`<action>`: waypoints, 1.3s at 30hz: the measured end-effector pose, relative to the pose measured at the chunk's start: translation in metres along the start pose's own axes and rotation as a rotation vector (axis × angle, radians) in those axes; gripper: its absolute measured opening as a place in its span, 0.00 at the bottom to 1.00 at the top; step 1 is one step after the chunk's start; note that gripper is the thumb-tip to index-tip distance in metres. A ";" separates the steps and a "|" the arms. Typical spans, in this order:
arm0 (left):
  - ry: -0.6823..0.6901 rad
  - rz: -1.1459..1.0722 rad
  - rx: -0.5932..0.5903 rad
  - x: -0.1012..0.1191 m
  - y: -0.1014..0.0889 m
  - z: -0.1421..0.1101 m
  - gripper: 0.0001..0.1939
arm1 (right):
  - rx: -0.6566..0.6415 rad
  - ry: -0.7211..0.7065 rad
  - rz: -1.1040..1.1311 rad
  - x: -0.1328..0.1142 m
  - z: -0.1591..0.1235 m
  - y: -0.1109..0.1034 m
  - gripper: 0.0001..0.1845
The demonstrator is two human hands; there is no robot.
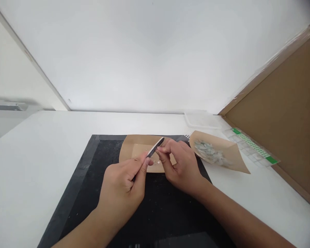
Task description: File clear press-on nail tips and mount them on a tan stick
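My left hand (124, 182) is closed around the lower end of a slim nail file (155, 147), dark on its face with a pale edge and a rounded tip. The file slants up to the right. My right hand (182, 165) pinches thumb and forefinger together right beside the file's dark side. Whatever lies in that pinch is too small to make out. Below both hands is a brown paper tray (126, 148) with a few tiny pale bits in it. The tray rests on a black mat (98, 179).
Right of the mat, a second brown paper tray (234, 151) carries a heap of translucent slivers (209, 151). Beyond it lies a clear compartment case (255, 146) with a green-printed strip. A clear plastic lid or tray (203, 119) sits near the wall. A cardboard panel (281, 100) bounds the right side.
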State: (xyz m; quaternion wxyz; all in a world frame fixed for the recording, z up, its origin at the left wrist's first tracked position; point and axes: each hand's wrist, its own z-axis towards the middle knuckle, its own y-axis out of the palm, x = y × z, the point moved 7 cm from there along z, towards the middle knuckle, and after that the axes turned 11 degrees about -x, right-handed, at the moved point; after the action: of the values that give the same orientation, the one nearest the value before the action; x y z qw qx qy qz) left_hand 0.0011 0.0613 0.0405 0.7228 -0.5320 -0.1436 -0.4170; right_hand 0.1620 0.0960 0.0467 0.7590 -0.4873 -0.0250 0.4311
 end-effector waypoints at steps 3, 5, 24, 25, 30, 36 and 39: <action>-0.022 -0.060 -0.020 -0.001 0.001 0.001 0.13 | -0.014 0.010 0.045 0.003 -0.003 0.000 0.12; -0.044 -0.113 -0.031 -0.001 0.002 0.001 0.13 | -0.014 0.022 0.110 0.007 -0.005 0.000 0.11; -0.217 -0.301 -0.116 -0.009 0.009 0.000 0.14 | -0.062 0.277 0.831 0.039 -0.015 0.014 0.08; -0.224 -0.307 -0.120 -0.009 0.009 -0.001 0.14 | -0.065 0.285 0.849 0.040 -0.016 0.014 0.08; -0.232 -0.323 -0.126 -0.009 0.011 -0.001 0.14 | -0.087 0.316 0.928 0.040 -0.015 0.014 0.11; -0.245 -0.303 -0.141 -0.014 0.013 0.001 0.16 | -0.036 0.294 0.844 0.043 -0.015 0.011 0.08; -0.239 -0.289 -0.123 -0.019 0.015 0.000 0.17 | -0.024 0.252 0.732 0.041 -0.017 0.008 0.06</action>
State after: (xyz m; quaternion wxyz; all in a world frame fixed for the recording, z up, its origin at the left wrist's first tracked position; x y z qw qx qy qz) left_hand 0.0008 0.0717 0.0184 0.5994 -0.5947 -0.2778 -0.4582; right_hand 0.1901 0.1132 0.0158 0.5461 -0.5221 0.2389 0.6101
